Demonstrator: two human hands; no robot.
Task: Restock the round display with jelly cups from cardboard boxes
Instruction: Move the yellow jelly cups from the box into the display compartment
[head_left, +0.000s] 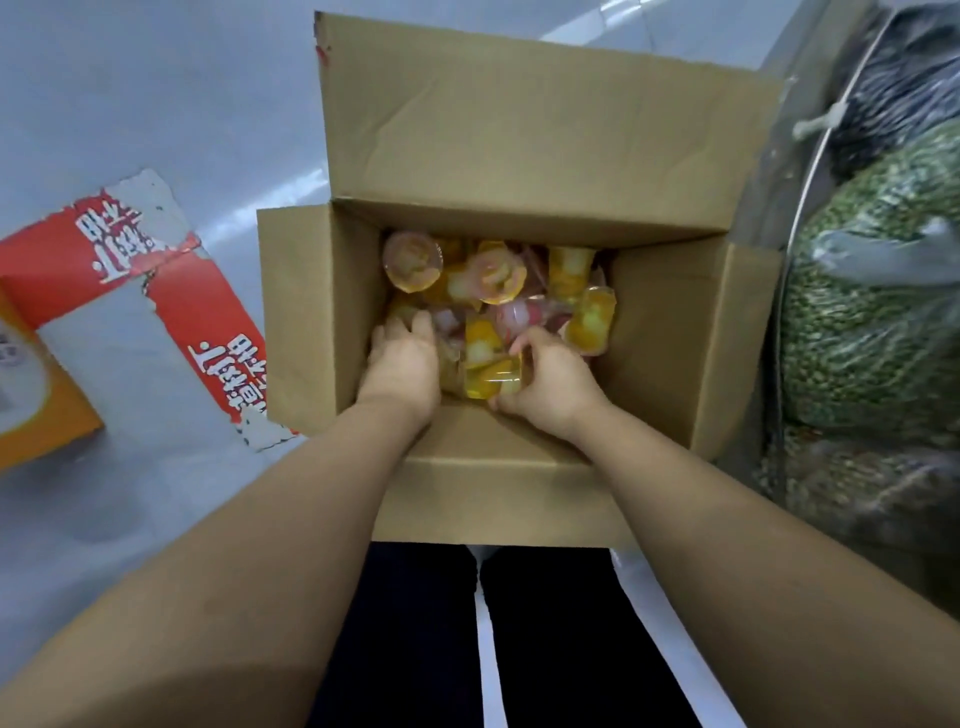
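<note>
Open cardboard box (519, 156), flaps spread, walls close on both sides. Both hands inside: right hand (550, 384) clamped on yellow jelly cup (491, 376); left hand (405, 364) spread flat on jelly cups (493, 280), grip indeterminate.

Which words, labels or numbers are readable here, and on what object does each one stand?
Red and white cardboard piece on the floor: large white characters, upside down and torn, not readable.
Orange box: small print, too blurred.
Cardboard box: no print visible.
Jelly cups: lids too blurred.
</note>
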